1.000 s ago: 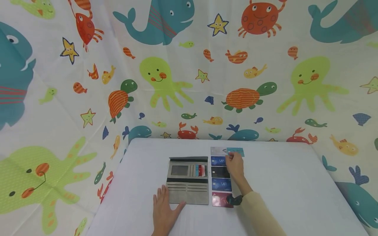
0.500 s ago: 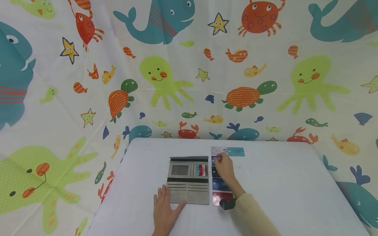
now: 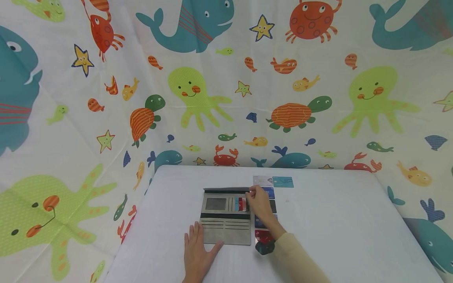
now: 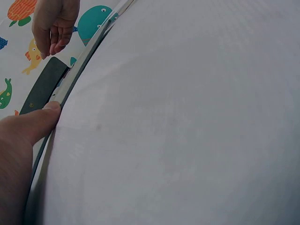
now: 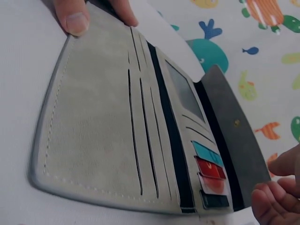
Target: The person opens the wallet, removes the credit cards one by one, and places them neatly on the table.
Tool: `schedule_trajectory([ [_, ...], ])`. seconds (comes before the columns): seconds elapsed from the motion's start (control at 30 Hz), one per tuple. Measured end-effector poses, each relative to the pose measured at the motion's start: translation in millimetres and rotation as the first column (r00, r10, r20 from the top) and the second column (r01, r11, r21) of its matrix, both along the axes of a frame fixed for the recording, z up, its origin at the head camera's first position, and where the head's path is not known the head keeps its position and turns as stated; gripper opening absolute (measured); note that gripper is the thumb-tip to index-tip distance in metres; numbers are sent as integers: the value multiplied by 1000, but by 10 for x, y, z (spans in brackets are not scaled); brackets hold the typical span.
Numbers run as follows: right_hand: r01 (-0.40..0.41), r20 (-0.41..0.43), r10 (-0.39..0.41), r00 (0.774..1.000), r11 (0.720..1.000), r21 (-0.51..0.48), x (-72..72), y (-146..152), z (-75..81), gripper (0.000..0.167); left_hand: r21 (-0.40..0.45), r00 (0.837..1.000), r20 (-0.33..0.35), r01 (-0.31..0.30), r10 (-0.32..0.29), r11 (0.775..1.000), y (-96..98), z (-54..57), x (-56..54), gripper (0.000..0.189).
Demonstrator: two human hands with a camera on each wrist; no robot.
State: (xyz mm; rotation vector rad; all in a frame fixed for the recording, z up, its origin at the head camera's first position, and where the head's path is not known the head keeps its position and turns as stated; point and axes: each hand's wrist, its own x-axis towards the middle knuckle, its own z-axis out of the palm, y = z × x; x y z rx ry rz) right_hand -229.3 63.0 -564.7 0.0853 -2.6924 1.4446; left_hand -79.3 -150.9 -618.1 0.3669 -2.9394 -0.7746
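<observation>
A grey wallet [image 3: 226, 236] lies unfolded on the table with its flap [image 5: 234, 126] raised at the far side. In its right-hand slots sit a teal card [image 5: 206, 153], a red card [image 5: 209, 168], a white-and-red card [image 5: 214, 184] and a dark card [image 5: 214, 200]. My left hand [image 3: 198, 251] rests at the wallet's near left corner, fingers straight, thumb [image 4: 42, 123] along its near edge. Over the wallet's far right edge hovers my right hand [image 3: 260, 202], its fingers loosely bent. No object shows between them, and in the left wrist view it appears apart from the flap.
Right of the wallet runs a column of cards, partly hidden by my right arm: a blue card [image 3: 270, 192], a black card [image 3: 273, 206], another blue card [image 3: 260, 222] and a maroon card [image 3: 263, 236]. Beyond lie a silver card [image 3: 262, 181] and a teal VIP card [image 3: 283, 182].
My right hand has moved left, from beside the far cards and across the card column to the wallet's right edge. My left hand has stayed put.
</observation>
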Motion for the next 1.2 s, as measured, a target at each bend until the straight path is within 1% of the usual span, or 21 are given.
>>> schedule_trajectory([
  [0.23,-85,20,86,996,996,-33,7,-87,-21,28,-12,1000,-1,4,-4,1000,-3,-24,1,109],
  [0.4,-128,36,128,991,992,-3,9,-160,-35,26,-25,1000,-4,4,-4,1000,-15,-62,1,110],
  [0.63,-146,72,142,987,988,45,23,-231,-57,23,-21,1000,-22,7,-7,1000,-25,-79,2,110],
  [0.9,-180,104,173,979,981,66,-2,-228,-148,26,-25,1000,-15,3,-4,1000,-1,-69,-11,111],
  [1.1,-196,107,187,977,977,83,-27,-231,-145,27,-27,1000,-10,0,0,1000,20,-67,-22,111],
  [1.2,-214,128,199,972,970,115,-52,-247,-124,30,-30,1000,-9,-1,0,1000,29,-63,-26,110],
])
